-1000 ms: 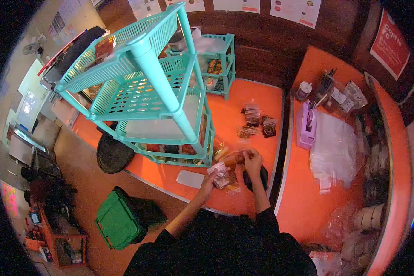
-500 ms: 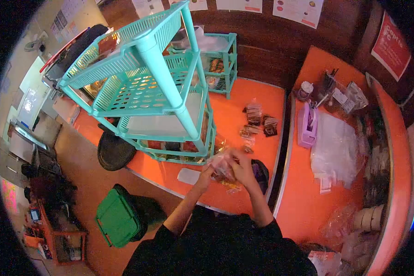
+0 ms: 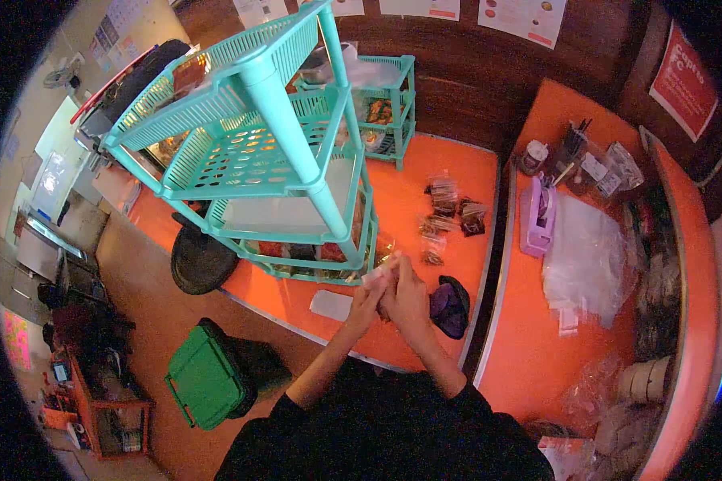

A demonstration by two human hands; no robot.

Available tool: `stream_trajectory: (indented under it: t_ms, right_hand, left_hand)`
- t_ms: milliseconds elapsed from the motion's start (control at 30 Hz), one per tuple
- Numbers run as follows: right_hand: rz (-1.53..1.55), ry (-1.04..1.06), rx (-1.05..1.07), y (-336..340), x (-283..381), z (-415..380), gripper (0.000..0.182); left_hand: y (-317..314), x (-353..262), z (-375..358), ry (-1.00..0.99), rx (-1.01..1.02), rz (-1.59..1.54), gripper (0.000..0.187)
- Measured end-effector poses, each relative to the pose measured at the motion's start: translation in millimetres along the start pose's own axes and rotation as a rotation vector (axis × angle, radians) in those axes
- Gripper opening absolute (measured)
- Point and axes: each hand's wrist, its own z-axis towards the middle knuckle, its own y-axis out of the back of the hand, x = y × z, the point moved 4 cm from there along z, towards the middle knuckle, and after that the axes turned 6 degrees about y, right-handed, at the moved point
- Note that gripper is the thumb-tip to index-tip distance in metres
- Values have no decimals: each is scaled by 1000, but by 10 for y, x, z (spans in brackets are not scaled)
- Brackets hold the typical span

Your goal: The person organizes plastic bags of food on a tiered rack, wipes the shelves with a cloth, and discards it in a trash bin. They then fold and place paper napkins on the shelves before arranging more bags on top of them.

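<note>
Close together over the orange table (image 3: 401,353), my left hand (image 3: 364,309) and my right hand (image 3: 409,295) both pinch a small clear plastic bag (image 3: 375,277). Only the bag's pale upper part shows; fingers cover the rest, and its contents are hidden. Just right of my right hand lies a dark, purple-lined item (image 3: 449,307), perhaps a pouch. A small white rectangular piece (image 3: 330,305) rests to the left of my left hand. Farther back sit several little clear packets with dark contents (image 3: 443,200).
A tall turquoise plastic rack (image 3: 281,144) stands at the left, with a smaller rack (image 3: 393,112) behind it. On the right counter are a purple tape dispenser (image 3: 538,216) and a stack of clear bags (image 3: 583,256). A green-lidded bin (image 3: 207,373) stands on the floor.
Both hands have drawn closer together around the bag, which now looks more bunched up. My right hand has shifted slightly left, leaving the dark purple item more exposed.
</note>
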Motion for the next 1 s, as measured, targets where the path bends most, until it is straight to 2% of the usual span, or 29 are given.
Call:
stream_trajectory:
  t_ms: [67,133,167,233,300,367,400,467,500,567,633,667,733,767,833,967,1000]
  right_hand:
    - [30,-67,20,29,40,-1,22]
    - [-22,37,-156,140,161,24,25]
    - [-21,41,-157,157,143,28,25]
    - [-240,187,-106,199,131,14,26]
    - [-151,145,-90,208,112,-44,28]
    - [-63,98,-74,244,103,-92,29]
    - [-46,57,-15,266,103,-114,33]
    - [-30,13,46,267,77,-169,37]
    - [-85,83,-16,286,89,-195,35]
    - [-141,151,-77,307,106,-220,33]
    - [42,-32,5,277,31,-222,34]
    - [41,-34,4,305,35,-211,34]
    - [173,-188,79,335,-10,-200,32]
    - [174,-187,80,339,-61,-201,32]
    - [470,-231,231,253,-165,-223,29]
    - [393,-237,248,243,-166,-214,24]
    - [385,-206,197,239,-165,-215,22]
  left_hand:
    - [-67,-66,-12,44,26,-87,51]
    - [-86,-67,0,62,7,-177,48]
    - [-77,-53,6,67,-20,-240,45]
    - [-62,-58,27,28,-57,-201,44]
    - [-28,-74,33,-11,-93,-162,43]
    - [-18,-38,22,132,-75,-299,41]
    - [-14,-43,7,133,-76,-300,41]
    - [-19,-130,-53,243,-135,-156,42]
    - [-51,-159,-62,244,-135,-156,42]
    - [-118,-358,-87,-194,-235,75,46]
    - [-149,-373,-84,-269,-255,121,48]
    - [-159,-390,-88,-344,-278,166,50]
    - [-151,-367,-85,-368,-299,219,46]
    - [-142,-351,-90,-391,-321,271,43]
    - [-133,-296,-82,-380,-313,229,43]
    - [-127,-328,-111,-408,-271,256,44]
    - [-127,-335,-120,-406,-271,256,44]
